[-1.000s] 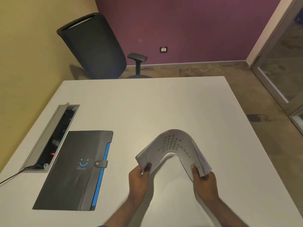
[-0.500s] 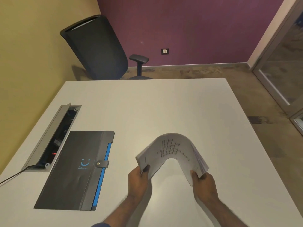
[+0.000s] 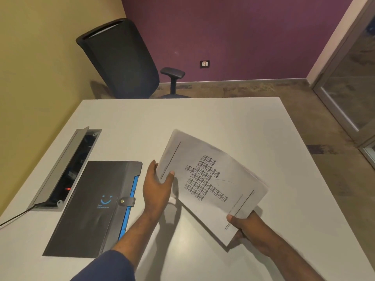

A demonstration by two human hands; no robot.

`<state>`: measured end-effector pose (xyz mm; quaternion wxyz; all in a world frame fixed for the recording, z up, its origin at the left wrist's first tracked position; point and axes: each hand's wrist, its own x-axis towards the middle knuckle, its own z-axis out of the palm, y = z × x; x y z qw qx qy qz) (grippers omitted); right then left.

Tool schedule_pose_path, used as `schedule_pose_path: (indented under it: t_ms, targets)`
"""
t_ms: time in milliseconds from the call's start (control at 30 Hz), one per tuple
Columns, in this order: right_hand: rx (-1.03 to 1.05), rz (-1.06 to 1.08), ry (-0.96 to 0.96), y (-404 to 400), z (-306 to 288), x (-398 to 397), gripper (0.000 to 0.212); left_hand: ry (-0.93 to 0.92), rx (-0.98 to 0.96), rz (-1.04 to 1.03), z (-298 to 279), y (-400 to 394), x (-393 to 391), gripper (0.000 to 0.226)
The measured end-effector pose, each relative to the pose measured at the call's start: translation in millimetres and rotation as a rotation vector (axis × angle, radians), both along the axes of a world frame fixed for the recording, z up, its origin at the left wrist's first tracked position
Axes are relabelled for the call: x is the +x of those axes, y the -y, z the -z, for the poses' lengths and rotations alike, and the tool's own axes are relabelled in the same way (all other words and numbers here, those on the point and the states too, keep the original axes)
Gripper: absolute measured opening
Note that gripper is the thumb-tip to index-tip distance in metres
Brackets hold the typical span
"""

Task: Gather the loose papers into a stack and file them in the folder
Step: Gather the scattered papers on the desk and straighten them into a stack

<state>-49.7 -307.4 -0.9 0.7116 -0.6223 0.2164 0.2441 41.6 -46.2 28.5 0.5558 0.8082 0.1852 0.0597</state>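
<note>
White table (image 3: 203, 122): paper stack (image 3: 211, 179) now unbent, flatter; left hand (image 3: 157, 187), right hand (image 3: 246, 226) grips clamped on it.

1. The room is dim, with warm, muted light from above.
2. Soft shadows of the arms and the paper stack (image 3: 211, 179) fall on the white table (image 3: 203, 118).
3. Straight lines bow near the frame edges.
4. The sheets' edges look slightly motion-blurred.
</note>
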Motion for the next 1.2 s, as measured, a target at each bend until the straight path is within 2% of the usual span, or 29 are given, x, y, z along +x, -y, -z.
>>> schedule_pose_path:
  t_ms: [167, 267, 333, 400, 467, 567, 667, 767, 933, 1067, 1200]
  targets:
    - [0.064, 0.019, -0.038, -12.1, 1.2, -1.9, 0.029, 0.058, 0.233, 0.056, 1.8, 4.9, -8.5, 0.082]
    - [0.093, 0.059, -0.044, -22.5, -0.7, -2.3, 0.027, 0.082, 0.194, 0.022, 5.0, 20.3, -26.5, 0.088]
    - [0.142, 0.084, -0.037, -30.0, -2.4, -3.4, 0.029, -0.067, -0.004, -0.073, 6.9, 34.9, -39.5, 0.095]
    - [0.190, 0.101, -0.028, -37.2, -3.2, -4.6, 0.035, -0.286, -0.298, -0.124, 6.8, 46.1, -47.1, 0.096]
    - [0.237, 0.109, -0.026, -43.4, -2.3, -6.1, 0.039, -0.410, -0.574, -0.068, 7.6, 53.3, -51.7, 0.082]
    - [0.313, 0.122, -0.019, -51.8, 1.0, -10.4, 0.041, -0.370, -0.809, 0.031, 4.5, 59.9, -55.5, 0.048]
    - [0.356, 0.134, -0.028, -57.5, 6.4, -16.6, 0.041, -0.337, -0.751, -0.035, 5.3, 62.2, -55.3, 0.028]
    - [0.364, 0.109, -0.054, -60.7, 12.7, -20.1, 0.042, -0.349, -0.653, -0.041, 9.7, 57.8, -53.5, 0.023]
    - [0.373, 0.054, -0.042, -55.8, 8.9, -16.7, 0.046, -0.362, -0.581, -0.010, 10.6, 39.1, -46.6, 0.020]
    - [0.275, 0.180, -0.067, -32.6, 8.5, -1.9, 0.055, -0.380, -0.596, -0.045, 10.2, 8.9, -34.1, 0.028]
    - [0.259, 0.358, -0.063, -6.1, -1.1, 23.6, 0.027, -0.386, -0.626, 0.024, 2.8, -21.6, -25.9, 0.028]
